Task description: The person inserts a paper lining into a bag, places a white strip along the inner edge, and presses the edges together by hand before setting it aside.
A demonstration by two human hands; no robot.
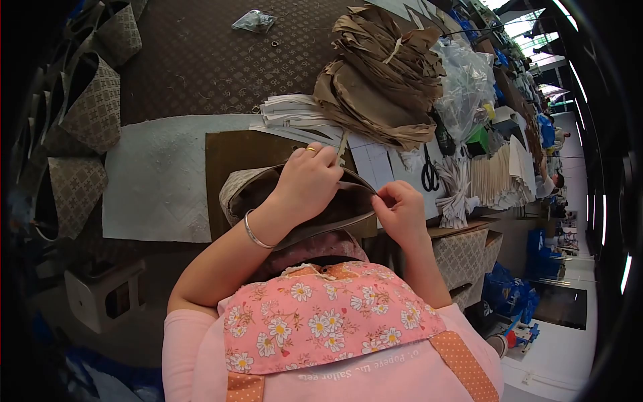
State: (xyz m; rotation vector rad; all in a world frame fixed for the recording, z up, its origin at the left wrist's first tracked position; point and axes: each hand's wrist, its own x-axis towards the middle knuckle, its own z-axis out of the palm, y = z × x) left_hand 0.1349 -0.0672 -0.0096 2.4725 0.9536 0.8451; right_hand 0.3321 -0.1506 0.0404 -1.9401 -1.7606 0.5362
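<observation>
A patterned beige bag piece (pixel 236 191) with a dark brown inside lies open in front of me, over a brown board (pixel 224 151). My left hand (pixel 309 179), with a ring and a bracelet, is closed at its far edge, fingers bent down; the fingertips are partly hidden. My right hand (pixel 400 209) pinches the right corner of the same piece between thumb and fingers. A narrow light strip (pixel 342 146) rises just beyond my left hand.
Brown fabric pieces (pixel 382 80) are heaped beyond my hands, beside white strips (pixel 295 110). Black scissors (pixel 429 171) lie right. A pale sheet (pixel 157 181) and patterned bag pieces (pixel 94 100) are left. A white stool (pixel 104 295) stands lower left. People are far right.
</observation>
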